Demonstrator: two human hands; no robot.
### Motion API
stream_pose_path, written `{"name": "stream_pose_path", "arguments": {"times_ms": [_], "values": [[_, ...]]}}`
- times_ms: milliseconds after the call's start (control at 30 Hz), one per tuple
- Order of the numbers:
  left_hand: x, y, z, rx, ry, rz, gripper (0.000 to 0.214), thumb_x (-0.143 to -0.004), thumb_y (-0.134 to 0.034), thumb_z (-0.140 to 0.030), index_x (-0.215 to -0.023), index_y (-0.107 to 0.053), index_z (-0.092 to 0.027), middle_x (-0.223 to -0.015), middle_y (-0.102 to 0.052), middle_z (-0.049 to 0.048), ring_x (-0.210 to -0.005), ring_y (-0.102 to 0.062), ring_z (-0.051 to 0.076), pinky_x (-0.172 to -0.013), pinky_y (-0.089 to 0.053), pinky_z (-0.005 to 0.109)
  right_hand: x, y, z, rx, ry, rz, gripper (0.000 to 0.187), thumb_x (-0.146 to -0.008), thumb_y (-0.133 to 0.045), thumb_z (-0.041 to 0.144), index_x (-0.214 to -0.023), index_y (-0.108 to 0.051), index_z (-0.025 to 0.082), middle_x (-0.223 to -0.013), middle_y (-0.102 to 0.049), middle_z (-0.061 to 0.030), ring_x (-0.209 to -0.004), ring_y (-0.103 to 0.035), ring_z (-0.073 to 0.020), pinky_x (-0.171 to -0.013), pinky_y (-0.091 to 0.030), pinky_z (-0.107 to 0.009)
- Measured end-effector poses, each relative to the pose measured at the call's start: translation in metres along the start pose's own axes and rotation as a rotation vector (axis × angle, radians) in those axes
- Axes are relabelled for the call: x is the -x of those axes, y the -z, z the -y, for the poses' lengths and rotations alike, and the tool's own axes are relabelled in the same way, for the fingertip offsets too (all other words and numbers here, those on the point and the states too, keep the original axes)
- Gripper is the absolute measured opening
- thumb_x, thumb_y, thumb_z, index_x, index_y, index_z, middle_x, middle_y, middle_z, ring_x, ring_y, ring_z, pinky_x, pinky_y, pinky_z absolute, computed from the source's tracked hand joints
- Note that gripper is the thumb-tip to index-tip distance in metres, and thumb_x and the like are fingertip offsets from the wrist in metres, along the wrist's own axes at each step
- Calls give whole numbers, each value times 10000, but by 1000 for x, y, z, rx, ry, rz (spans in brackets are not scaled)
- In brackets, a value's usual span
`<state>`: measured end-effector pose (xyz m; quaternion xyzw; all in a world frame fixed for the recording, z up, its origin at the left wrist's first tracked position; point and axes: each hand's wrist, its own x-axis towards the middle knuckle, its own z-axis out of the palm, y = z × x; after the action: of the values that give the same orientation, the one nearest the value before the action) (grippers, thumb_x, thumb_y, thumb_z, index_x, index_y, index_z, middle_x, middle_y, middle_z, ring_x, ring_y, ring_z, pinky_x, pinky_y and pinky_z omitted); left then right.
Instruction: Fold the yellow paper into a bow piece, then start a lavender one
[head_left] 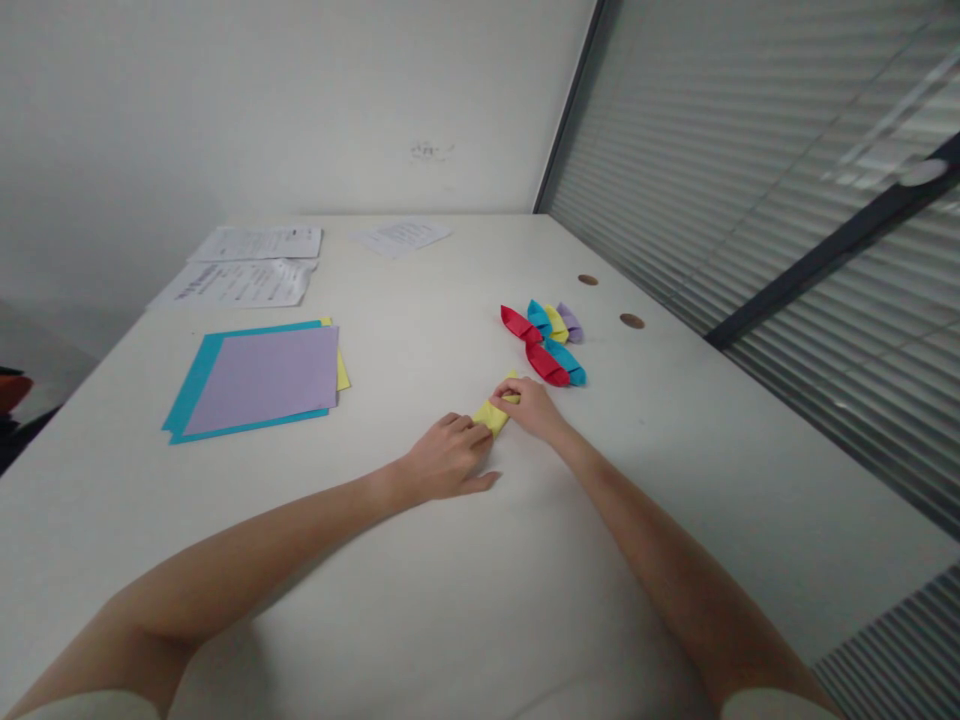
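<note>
A narrow folded piece of yellow paper (493, 417) lies slantwise on the white table between my two hands. My left hand (452, 457) holds its near left end down with bent fingers, the thumb sticking out to the right over the table. At the far right end, my right hand (526, 405) pinches the paper between thumb and fingers. Those fingers cover part of the folds. Just beyond my right hand sit several folded paper pieces, among them a red one (547, 365), a blue one (566, 362) and a purple one (570, 323).
On the left lies a stack of flat sheets, a purple sheet (266, 380) over a blue sheet (191, 395), with a yellow corner (343, 372) showing. Printed papers (240, 283) rest farther back. Two round holes (632, 321) are near the right edge, beside window blinds (750, 170).
</note>
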<state>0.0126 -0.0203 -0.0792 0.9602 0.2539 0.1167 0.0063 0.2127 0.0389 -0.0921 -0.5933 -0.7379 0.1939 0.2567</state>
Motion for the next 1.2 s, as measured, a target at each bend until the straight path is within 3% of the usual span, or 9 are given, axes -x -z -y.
{"name": "stream_pose_path", "arguments": {"times_ms": [100, 300, 467, 700, 867, 1200], "values": [[1, -1, 1, 17, -2, -4, 435, -918, -439, -528, -960, -622, -135, -981, -611, 124, -891, -583, 248, -820, -466, 418, 0, 0, 0, 1, -1, 9, 47, -769, -676, 239, -751, -695, 200, -786, -721, -36, -814, -614, -192, -759, -425, -312], [2, -2, 3, 81, -10, -32, 422, -915, -458, -504, -1052, -622, -140, -1294, -573, 150, -1074, -579, 271, -939, -451, 425, 0, 0, 0, -7, 3, 4, 53, -763, -673, 255, -742, -690, 209, -771, -713, -24, -797, -607, -185, -740, -425, -305], [1, -3, 4, 131, -9, -56, 394, -889, -513, -479, -1061, -637, -148, -1260, -629, 127, -1120, -564, 277, -983, -426, 434, 0, 0, 0, -1, -8, 0, 41, -763, -677, 234, -737, -687, 205, -778, -714, -30, -813, -613, -193, -757, -420, -313], [0, -4, 13, 284, 98, -87, 371, -859, -570, -432, -1118, -596, -169, -1081, -674, 100, -1062, -581, 236, -971, -432, 392, 0, 1, 2, 1, -23, 14, 25, -759, -678, 224, -745, -688, 205, -785, -715, -28, -825, -622, -194, -770, -419, -319], [-1, -4, 13, 243, 56, -44, 445, -911, -506, -399, -1297, -504, -178, -1156, -624, 108, -1072, -545, 247, -962, -411, 414, 0, 1, 2, 2, -28, 10, 24, -763, -679, 221, -755, -690, 201, -791, -715, -32, -826, -622, -194, -770, -423, -317], [-2, 0, 12, 201, 25, 26, 409, -929, -468, -409, -1268, -569, -205, -1307, -535, 130, -1205, -474, 282, -1017, -360, 447, 0, 1, 3, -1, -23, 27, 25, -775, -679, 213, -763, -683, 192, -795, -721, -27, -821, -621, -183, -785, -417, -313]]}}
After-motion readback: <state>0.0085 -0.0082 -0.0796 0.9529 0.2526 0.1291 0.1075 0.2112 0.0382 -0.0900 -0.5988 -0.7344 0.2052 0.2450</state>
